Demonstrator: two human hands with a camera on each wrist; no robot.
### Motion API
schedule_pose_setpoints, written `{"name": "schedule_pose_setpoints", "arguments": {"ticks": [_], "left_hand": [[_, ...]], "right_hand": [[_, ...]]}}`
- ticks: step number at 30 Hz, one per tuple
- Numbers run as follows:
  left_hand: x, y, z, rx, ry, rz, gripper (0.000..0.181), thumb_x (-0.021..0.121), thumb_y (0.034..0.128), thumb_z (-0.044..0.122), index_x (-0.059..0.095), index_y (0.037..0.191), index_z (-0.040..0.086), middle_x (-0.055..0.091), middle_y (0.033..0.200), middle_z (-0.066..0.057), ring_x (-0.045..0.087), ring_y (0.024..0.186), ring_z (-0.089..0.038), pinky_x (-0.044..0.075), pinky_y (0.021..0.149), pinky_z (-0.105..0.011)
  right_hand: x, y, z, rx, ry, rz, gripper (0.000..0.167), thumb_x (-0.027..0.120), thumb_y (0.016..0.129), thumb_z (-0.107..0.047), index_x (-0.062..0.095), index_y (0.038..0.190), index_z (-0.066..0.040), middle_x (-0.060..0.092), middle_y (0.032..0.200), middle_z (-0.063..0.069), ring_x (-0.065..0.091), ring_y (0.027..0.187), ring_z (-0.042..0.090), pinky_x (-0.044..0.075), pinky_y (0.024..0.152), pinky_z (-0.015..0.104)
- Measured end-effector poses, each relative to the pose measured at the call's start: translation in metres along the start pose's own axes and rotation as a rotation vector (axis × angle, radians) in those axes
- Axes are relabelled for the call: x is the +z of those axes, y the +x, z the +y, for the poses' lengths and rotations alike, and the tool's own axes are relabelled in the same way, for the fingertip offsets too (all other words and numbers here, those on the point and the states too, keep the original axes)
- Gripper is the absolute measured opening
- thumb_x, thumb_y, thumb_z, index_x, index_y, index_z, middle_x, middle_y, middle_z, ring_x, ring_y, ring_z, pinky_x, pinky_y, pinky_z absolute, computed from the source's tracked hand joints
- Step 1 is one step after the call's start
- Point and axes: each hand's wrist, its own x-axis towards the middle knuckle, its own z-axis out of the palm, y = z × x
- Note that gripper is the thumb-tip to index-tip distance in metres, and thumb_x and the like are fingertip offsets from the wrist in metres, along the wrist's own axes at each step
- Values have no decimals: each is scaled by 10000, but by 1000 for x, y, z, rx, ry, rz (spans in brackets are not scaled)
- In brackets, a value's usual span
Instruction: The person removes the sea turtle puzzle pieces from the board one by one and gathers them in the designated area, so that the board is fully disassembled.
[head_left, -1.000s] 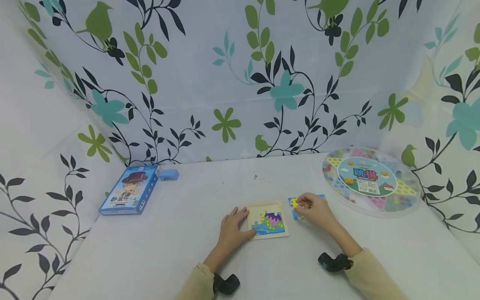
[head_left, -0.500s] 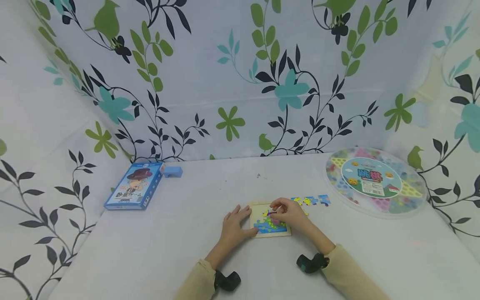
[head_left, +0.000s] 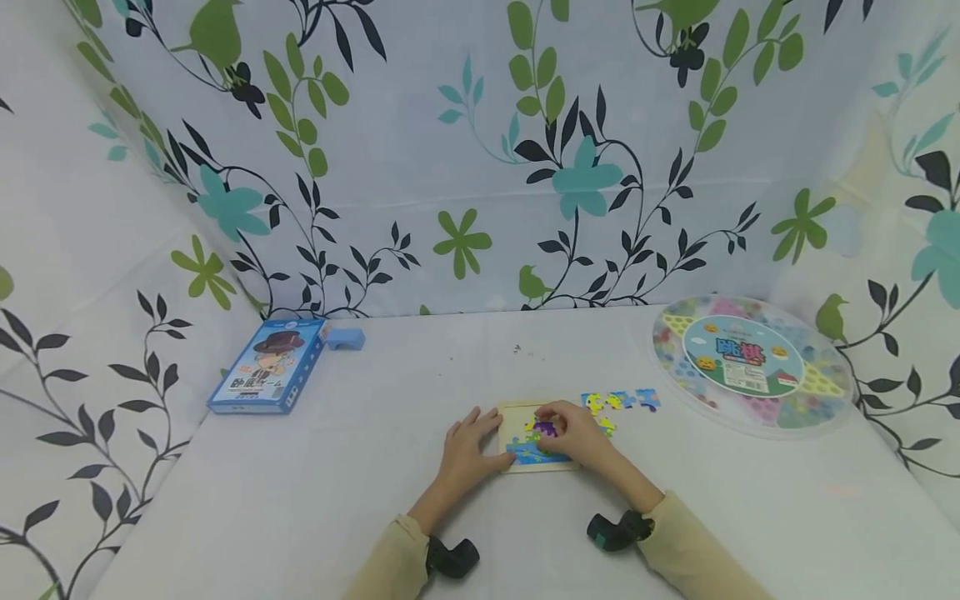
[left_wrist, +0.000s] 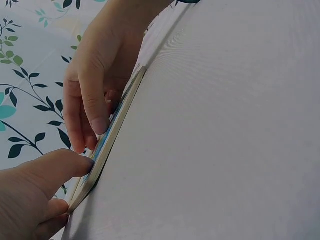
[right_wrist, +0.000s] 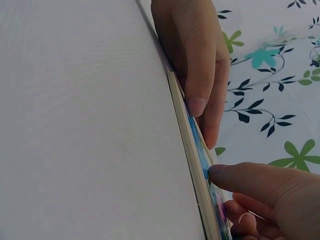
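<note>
A small wooden jigsaw tray (head_left: 518, 407) lies on the table, its lower part filled with a blue, green and purple picture. My left hand (head_left: 467, 448) grips the tray's left side, the thumb on its lower left corner and the fingers spread along the edge. In the left wrist view, the left thumb (left_wrist: 60, 167) rests on the tray's face. Over the picture, my right hand (head_left: 581, 435) is bent with thumb and forefinger around a purple puzzle piece (head_left: 545, 429). In the right wrist view, the right thumb (right_wrist: 240, 177) touches the picture; its other fingertips are partly hidden.
Several loose puzzle pieces (head_left: 619, 400) lie right of the tray. Farther right is a round, clear game box (head_left: 742, 354). At the back left stand a blue card box (head_left: 266, 367) and a small blue block (head_left: 346, 339). A patterned cloth hangs behind the table.
My right hand has moved left from the loose pieces to the tray and now works over the picture. The left hand stays at the tray's left side. The view has shifted slightly.
</note>
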Motion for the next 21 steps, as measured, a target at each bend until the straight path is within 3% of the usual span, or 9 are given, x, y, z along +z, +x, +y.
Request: {"name": "schedule_pose_setpoints", "arguments": {"ticks": [7, 21], "left_hand": [[1, 0, -1, -5, 4, -8, 602, 705, 726, 353, 547, 1213, 37, 470, 1296, -87, 298, 1254, -316, 171, 975, -547], [-1, 2, -1, 4, 10, 2, 604, 711, 717, 348, 553, 1203, 25, 480, 1285, -94, 309, 1246, -328, 182, 966, -555]], "right_hand": [[0, -2, -1, -3, -11, 4, 350, 756, 695, -79, 622, 1014, -23, 501, 692, -15, 386, 553, 78, 331, 478, 213], [2, 1, -6, -17, -9, -32, 424, 686, 704, 25, 564, 1110, 38, 567, 875, 35, 392, 593, 105, 332, 500, 218]]}}
